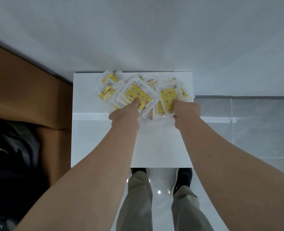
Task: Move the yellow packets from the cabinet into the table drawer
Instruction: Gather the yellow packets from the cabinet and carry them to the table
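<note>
Yellow packets (134, 94) sit clamped in each grip, left hand (123, 117) and right hand (187, 110), fingers hidden beneath them.

Glossy clear-plastic yellow packets (138, 95) on a smooth matt white top (154, 147)

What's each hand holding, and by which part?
Left hand pinches the middle yellow packet by its near edge; right hand pinches the right-hand packet by its near corner.

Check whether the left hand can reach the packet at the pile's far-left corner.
Probably yes: the far-left packet lies uncovered just beyond the left hand, though that hand grips the central packet.
</note>
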Motion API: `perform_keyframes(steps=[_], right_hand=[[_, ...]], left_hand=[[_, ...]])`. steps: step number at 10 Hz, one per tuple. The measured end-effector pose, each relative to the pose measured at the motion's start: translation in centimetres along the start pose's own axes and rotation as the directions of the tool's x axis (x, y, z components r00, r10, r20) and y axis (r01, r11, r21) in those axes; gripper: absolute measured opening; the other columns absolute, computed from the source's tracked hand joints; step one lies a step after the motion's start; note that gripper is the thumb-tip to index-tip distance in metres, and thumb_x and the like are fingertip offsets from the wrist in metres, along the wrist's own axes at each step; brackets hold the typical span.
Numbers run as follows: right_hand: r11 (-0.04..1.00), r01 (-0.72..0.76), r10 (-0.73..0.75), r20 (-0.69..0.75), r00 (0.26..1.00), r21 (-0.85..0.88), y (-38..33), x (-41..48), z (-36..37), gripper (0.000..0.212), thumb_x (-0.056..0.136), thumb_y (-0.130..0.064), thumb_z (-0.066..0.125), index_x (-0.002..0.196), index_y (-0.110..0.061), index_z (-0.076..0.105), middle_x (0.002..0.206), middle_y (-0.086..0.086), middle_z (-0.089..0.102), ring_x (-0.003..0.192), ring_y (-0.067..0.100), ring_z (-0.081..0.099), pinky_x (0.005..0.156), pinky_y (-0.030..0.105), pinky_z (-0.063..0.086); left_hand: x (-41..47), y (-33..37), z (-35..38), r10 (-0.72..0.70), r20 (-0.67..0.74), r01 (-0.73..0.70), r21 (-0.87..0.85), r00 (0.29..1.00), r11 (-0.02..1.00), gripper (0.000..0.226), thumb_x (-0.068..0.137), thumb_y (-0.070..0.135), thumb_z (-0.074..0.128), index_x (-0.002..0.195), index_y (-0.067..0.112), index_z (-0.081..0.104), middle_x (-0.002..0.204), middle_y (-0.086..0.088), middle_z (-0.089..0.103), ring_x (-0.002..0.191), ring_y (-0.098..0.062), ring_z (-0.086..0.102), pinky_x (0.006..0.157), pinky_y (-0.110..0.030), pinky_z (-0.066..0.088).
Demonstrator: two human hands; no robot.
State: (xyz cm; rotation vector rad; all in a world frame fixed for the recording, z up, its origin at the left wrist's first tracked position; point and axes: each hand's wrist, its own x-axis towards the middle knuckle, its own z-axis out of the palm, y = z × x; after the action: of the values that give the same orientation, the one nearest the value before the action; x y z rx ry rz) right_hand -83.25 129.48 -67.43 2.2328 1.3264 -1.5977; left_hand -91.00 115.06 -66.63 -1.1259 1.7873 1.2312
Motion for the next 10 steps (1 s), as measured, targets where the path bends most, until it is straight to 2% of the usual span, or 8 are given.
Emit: perform_keyframes(steps=[1,3,5,6,7,8,9,10], right_hand=[[1.0,-0.01,0.01,-0.001,1.0,0.01,-0.2,-0.5,-0.2,0.059,0.069,-0.037,0.087,0.116,-0.014,0.061,0.1,0.006,0.066,0.09,0.028,0.067,0.082,0.042,0.061],[0.999,-0.037,0.038,0.042,0.998,-0.012,-1.1,-1.2,-0.5,0.046,0.078,-0.023,0.078,0.118,-0.016,0.056,0.091,0.003,0.06,0.076,0.022,0.059,0.082,0.042,0.061],[0.993,-0.024,0.036,0.096,0.995,-0.119,-1.1,-1.5,-0.8,0.049,0.083,-0.026,0.071,0.129,-0.018,0.054,0.104,-0.002,0.06,0.083,0.021,0.059,0.071,0.036,0.058],[0.997,0.016,-0.008,0.106,0.994,-0.075,-0.8,-1.1,-0.8,0.05,0.085,-0.019,0.068,0.132,-0.014,0.051,0.109,0.0,0.057,0.089,0.023,0.058,0.073,0.035,0.054],[0.996,0.026,-0.018,0.091,0.996,-0.088,-0.7,-1.3,-1.1,0.045,0.089,-0.018,0.066,0.131,-0.012,0.051,0.095,-0.001,0.058,0.069,0.015,0.054,0.052,0.027,0.042],[1.0,0.031,-0.03,0.138,0.99,-0.001,-0.8,-1.3,-1.3,0.046,0.093,-0.008,0.064,0.137,-0.009,0.051,0.08,-0.002,0.045,0.061,0.012,0.045,0.051,0.027,0.041],[0.996,-0.051,0.04,0.138,0.99,0.071,-0.9,-2.2,-1.6,0.021,0.091,-0.008,0.07,0.11,-0.011,0.06,0.085,0.001,0.055,0.068,0.015,0.052,0.067,0.029,0.053],[0.982,-0.111,0.086,0.164,0.983,0.152,-0.8,-2.4,-1.6,0.027,0.082,-0.008,0.08,0.082,-0.015,0.054,0.092,0.005,0.064,0.089,0.023,0.066,0.086,0.036,0.059]], left_hand=[[-3.0,0.1,-0.9,0.077,0.001,-0.077,-0.027,0.997,0.997,0.071,0.076,0.038,0.084,0.131,0.004,0.055,0.129,-0.014,0.062,0.095,-0.028,0.061,0.066,-0.029,0.048],[-2.8,0.9,-1.2,-0.049,-0.043,0.049,0.002,0.998,0.999,0.073,0.062,0.052,0.089,0.107,0.012,0.048,0.084,0.0,0.049,0.093,-0.025,0.05,0.08,-0.03,0.041],[-2.9,0.5,-1.3,-0.006,-0.057,0.005,-0.017,0.998,1.0,0.067,0.064,0.047,0.09,0.11,0.012,0.055,0.096,0.001,0.061,0.09,-0.024,0.055,0.077,-0.03,0.042],[-2.8,0.3,-1.4,0.018,-0.05,-0.02,-0.042,0.999,0.999,0.059,0.066,0.044,0.09,0.104,0.015,0.055,0.087,0.004,0.058,0.083,-0.021,0.055,0.076,-0.03,0.044],[-3.1,0.1,-1.4,0.036,-0.035,-0.039,-0.079,0.999,0.996,0.048,0.067,0.038,0.091,0.094,0.018,0.057,0.088,0.006,0.06,0.074,-0.013,0.054,0.074,-0.03,0.047],[-3.3,-0.2,-1.6,0.054,-0.023,-0.056,-0.119,0.998,0.991,0.041,0.066,0.033,0.092,0.087,0.021,0.059,0.09,0.007,0.064,0.074,-0.009,0.056,0.066,-0.027,0.047],[-3.7,-0.2,-2.1,0.052,0.002,-0.051,-0.181,0.999,0.982,0.046,0.067,0.029,0.092,0.103,0.02,0.065,0.09,0.008,0.066,0.074,-0.008,0.06,0.053,-0.023,0.043],[-3.8,-0.4,-2.5,0.054,0.022,-0.048,-0.216,0.998,0.975,0.052,0.063,0.026,0.094,0.108,0.02,0.067,0.093,0.006,0.071,0.08,-0.013,0.066,0.056,-0.024,0.047]])
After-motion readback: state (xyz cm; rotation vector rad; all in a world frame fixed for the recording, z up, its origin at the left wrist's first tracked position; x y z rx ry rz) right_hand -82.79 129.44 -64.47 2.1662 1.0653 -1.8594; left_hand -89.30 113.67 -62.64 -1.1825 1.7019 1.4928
